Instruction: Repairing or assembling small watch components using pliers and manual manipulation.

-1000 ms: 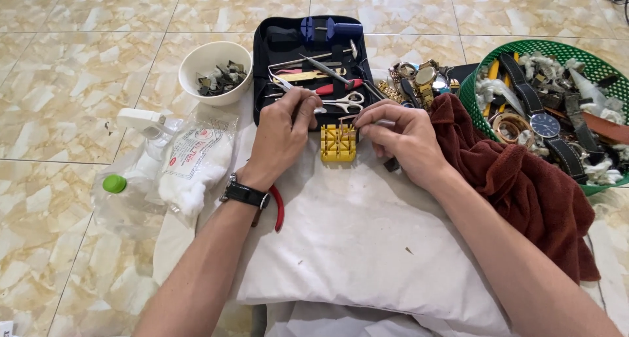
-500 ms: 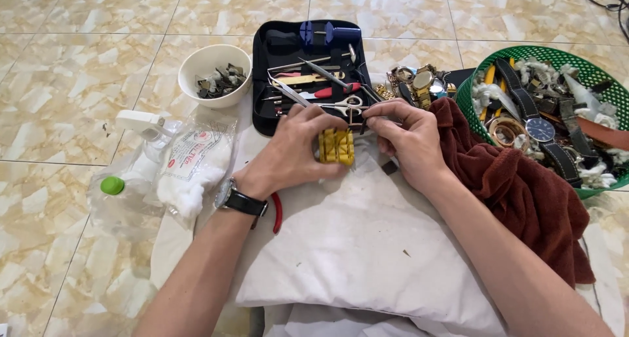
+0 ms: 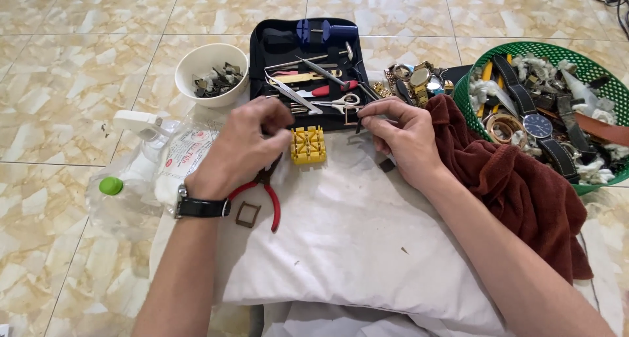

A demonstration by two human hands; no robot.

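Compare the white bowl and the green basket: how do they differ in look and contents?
The white bowl is small, smooth and solid-walled; the green basket is much larger, with mesh walls. The bowl sits at the far left beside the black tool case; the basket sits at the far right, touching the dark red cloth. The bowl holds small dark metal pieces; the basket holds watches and straps. Both are round, open-topped and on the tiled floor.

Matt white cloth (image 3: 354, 245), yellow plastic block (image 3: 308, 145), glossy tile floor (image 3: 59, 81), plush maroon towel (image 3: 517, 186)
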